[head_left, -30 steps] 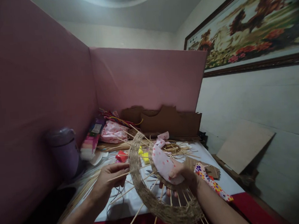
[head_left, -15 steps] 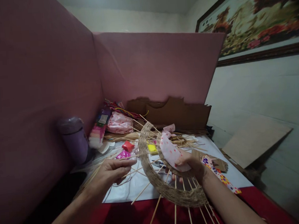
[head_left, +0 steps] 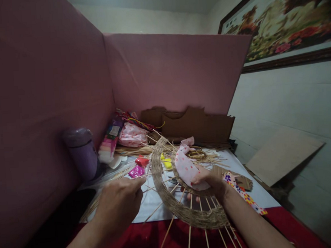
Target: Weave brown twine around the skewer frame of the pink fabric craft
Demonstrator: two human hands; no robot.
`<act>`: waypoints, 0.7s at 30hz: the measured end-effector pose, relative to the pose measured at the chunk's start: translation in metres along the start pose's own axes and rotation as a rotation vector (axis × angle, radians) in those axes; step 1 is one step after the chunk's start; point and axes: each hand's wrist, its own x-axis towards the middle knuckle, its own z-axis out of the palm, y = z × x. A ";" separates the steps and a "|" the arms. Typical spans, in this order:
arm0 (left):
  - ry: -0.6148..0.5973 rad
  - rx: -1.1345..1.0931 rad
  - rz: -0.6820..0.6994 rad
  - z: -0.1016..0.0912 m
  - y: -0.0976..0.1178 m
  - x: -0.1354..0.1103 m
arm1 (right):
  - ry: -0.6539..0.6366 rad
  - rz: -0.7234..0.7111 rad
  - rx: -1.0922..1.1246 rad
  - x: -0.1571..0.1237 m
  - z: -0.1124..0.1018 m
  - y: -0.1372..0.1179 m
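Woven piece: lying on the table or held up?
Held up: the right hand grips the woven piece at its dotted cloth, fingertips showing beneath.

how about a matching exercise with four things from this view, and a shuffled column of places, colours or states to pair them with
Things:
1. lidded tumbler
2. framed picture
3. right hand
4. outer woven arc

Places, colours or states:
A. closed on the dotted cloth
B. purple, by the pink partition at the left
C. curved, with thin sticks running through it
D. hanging on the wall at the right

Right pairs: 1-B, 2-D, 3-A, 4-C
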 end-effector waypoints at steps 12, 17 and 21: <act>-0.112 -0.117 -0.052 -0.006 0.013 0.000 | -0.010 -0.024 0.011 0.003 0.000 0.001; -0.105 -0.126 -0.060 -0.003 0.015 -0.001 | -0.016 -0.020 0.004 0.002 0.001 0.001; -0.088 -0.123 -0.064 -0.001 0.017 -0.001 | -0.003 -0.014 0.009 0.002 0.003 0.000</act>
